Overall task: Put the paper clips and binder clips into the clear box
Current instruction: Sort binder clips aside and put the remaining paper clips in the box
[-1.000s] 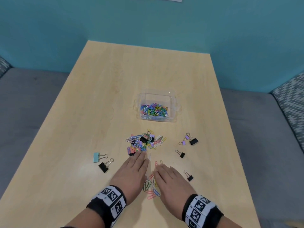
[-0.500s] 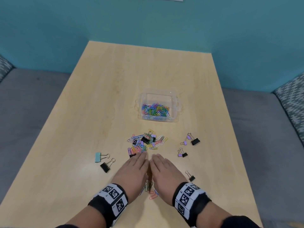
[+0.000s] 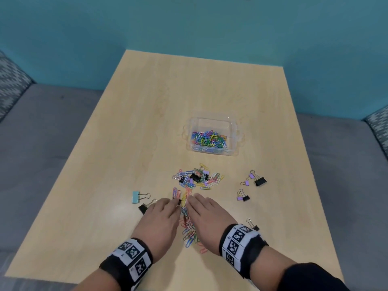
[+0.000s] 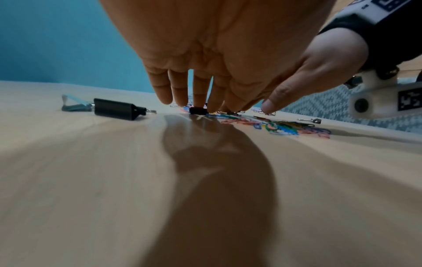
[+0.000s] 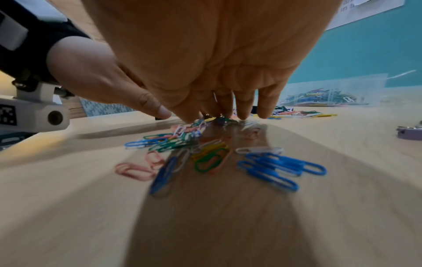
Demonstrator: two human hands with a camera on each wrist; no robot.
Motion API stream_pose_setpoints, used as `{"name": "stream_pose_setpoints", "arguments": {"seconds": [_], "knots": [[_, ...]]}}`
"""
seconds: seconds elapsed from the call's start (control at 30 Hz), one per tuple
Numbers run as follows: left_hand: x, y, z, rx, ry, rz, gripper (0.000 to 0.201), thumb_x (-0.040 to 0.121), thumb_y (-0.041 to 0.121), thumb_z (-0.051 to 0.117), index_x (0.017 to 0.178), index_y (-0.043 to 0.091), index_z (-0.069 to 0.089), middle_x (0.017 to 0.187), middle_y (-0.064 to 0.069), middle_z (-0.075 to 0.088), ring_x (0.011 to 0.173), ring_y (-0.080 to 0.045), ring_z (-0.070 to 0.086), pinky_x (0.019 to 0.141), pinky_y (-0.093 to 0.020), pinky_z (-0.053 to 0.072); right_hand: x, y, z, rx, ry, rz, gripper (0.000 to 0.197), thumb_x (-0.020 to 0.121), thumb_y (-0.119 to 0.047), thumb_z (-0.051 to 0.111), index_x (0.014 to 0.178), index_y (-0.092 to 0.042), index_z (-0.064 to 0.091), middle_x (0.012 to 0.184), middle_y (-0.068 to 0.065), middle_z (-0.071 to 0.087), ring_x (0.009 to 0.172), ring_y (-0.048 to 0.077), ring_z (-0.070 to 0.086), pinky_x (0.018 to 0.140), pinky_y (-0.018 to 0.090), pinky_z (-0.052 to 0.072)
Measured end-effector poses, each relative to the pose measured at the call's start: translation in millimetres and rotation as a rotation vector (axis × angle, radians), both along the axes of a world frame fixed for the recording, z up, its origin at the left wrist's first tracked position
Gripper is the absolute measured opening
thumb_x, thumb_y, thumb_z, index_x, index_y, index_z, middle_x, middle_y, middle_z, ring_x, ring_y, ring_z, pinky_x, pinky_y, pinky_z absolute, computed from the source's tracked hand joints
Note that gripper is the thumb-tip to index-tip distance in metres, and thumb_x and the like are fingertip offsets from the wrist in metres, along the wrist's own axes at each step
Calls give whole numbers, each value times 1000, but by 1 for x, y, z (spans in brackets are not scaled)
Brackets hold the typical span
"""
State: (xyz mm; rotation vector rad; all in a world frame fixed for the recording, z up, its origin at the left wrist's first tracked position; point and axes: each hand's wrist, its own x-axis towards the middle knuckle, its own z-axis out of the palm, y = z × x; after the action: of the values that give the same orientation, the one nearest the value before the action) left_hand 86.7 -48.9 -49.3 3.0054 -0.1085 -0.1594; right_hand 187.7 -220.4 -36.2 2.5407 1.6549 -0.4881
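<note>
The clear box (image 3: 235, 148) stands mid-table and holds many coloured paper clips. A loose pile of paper clips (image 3: 199, 179) mixed with a black binder clip lies just in front of it. My left hand (image 3: 163, 215) and right hand (image 3: 205, 213) lie palm down side by side with straight fingers. Between them runs a narrow strip of paper clips (image 3: 189, 227). In the left wrist view my left fingers (image 4: 200, 90) touch a small black binder clip (image 4: 198, 110). Blue, green and pink paper clips (image 5: 269, 166) lie under my right palm (image 5: 228, 81).
A teal binder clip (image 3: 136, 197) and a black one (image 3: 143, 208) lie left of my left hand. More binder clips, black and purple, lie to the right (image 3: 257, 180), (image 3: 243, 197), and a tiny one (image 3: 253, 225) sits by my right wrist. Grey cushions flank the table.
My right hand slid left beside the left hand, raking paper clips into a strip between them. The hands have since parted slightly, so the strip shows.
</note>
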Motion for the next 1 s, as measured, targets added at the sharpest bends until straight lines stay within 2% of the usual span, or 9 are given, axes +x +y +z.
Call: {"name": "stream_pose_setpoints", "arguments": {"seconds": [0.07, 0.13, 0.27, 0.33, 0.4, 0.6, 0.73, 0.83, 1.0], "knots": [[-5, 4, 1, 20, -25, -39, 37, 82, 27, 50, 113, 13, 64, 122, -2, 59, 104, -27, 54, 82, -40, 51, -5, -6, -2, -39, 8, 31, 77, 78, -32, 59, 143, 0, 32, 149, 19, 34, 136, 37, 31, 109, 47, 32], [-11, 8, 3, -1, -72, -57, 30, 82, 24, 51, 106, 14, 66, 115, -1, 62, 99, -27, 57, 78, -40, 52, -9, -12, -2, -41, 11, 45, 84, 69, -39, 70, 138, -1, 40, 140, 16, 44, 129, 36, 41, 104, 45, 40], [-7, 13, 11, -78, -48, 222, 25, 81, 39, 48, 86, 17, 60, 85, -2, 58, 76, -28, 54, 63, -38, 49, -6, -19, -7, 50, 3, -9, 78, 67, -33, 70, 134, -4, 43, 137, 13, 47, 127, 34, 44, 103, 44, 41], [3, 11, 15, -91, 11, 348, 28, 77, 47, 57, 80, 19, 53, 75, -1, 55, 69, -27, 51, 58, -37, 47, -6, -18, -8, 67, 9, -35, 77, 65, -30, 72, 133, -5, 44, 135, 13, 49, 126, 34, 46, 102, 44, 42], [14, 2, 17, -105, 72, 367, 35, 70, 46, 70, 78, 19, 49, 71, -1, 53, 65, -27, 51, 56, -36, 45, -7, -17, -7, 68, 33, -42, 81, 61, -32, 75, 131, -6, 45, 133, 12, 51, 124, 34, 48, 101, 44, 43], [29, -12, 20, -131, 137, 348, 35, 59, 23, 77, 78, 15, 49, 68, -5, 53, 58, -29, 52, 48, -35, 41, -9, -20, -8, 132, 58, -78, 73, 68, -26, 64, 134, -8, 42, 134, 10, 50, 124, 32, 47, 103, 42, 42], [27, -8, 25, -384, 146, 504, 27, 79, 30, 63, 93, 19, 43, 82, 1, 56, 74, -24, 54, 61, -34, 41, -9, -23, -7, 181, 82, -119, 61, 75, -21, 36, 135, -10, 40, 131, 7, 50, 123, 29, 47, 101, 40, 43], [23, -3, 26, -561, 160, 610, 35, 76, 30, 71, 97, 22, 45, 84, 5, 56, 75, -18, 55, 61, -30, 38, -6, -25, -7, 242, 75, -137, 57, 75, -16, 44, 131, -11, 44, 125, 5, 54, 119, 27, 50, 97, 38, 46], [20, 0, 16, -434, 217, 522, 24, 80, 18, 61, 102, 22, 50, 92, 5, 47, 77, -17, 50, 62, -28, 33, -4, -22, -5, 277, 72, -139, 55, 70, -13, 55, 125, -11, 50, 120, 6, 57, 113, 27, 55, 93, 37, 49]]}}
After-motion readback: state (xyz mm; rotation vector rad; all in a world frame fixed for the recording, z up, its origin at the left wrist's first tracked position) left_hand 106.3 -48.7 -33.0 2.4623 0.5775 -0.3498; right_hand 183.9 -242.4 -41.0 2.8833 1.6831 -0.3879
